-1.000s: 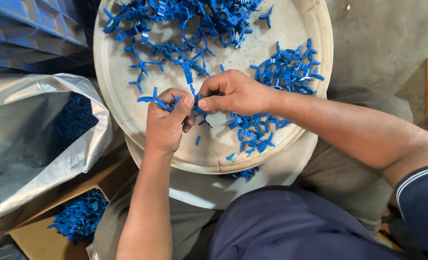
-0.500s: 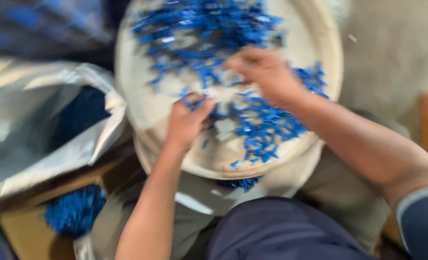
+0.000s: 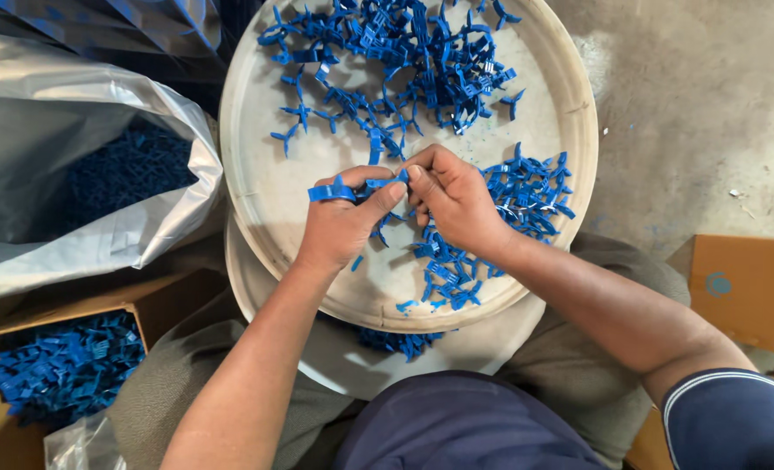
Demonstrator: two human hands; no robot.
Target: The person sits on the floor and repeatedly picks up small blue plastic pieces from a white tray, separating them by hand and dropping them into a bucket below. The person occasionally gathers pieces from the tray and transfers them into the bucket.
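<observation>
My left hand point(image 3: 339, 228) and my right hand point(image 3: 457, 202) meet over the middle of a round cream tray point(image 3: 265, 187) on my lap. Together they pinch a small blue plastic piece point(image 3: 352, 188) between thumbs and fingertips. A large heap of blue plastic pieces point(image 3: 404, 52) lies at the tray's far side. A smaller pile of blue pieces point(image 3: 509, 196) lies under and to the right of my right hand, trailing toward the tray's near rim.
A silvery plastic bag point(image 3: 74, 165) with blue parts inside lies left of the tray. A cardboard box point(image 3: 56, 370) of blue parts sits at lower left. A second cream tray point(image 3: 317, 348) lies beneath. Another cardboard box point(image 3: 748, 283) rests on the concrete floor point(image 3: 700, 104) at right.
My right hand reached up into the blue pieces, then came back to meet my left hand at the tray's middle. Both now pinch a blue piece.
</observation>
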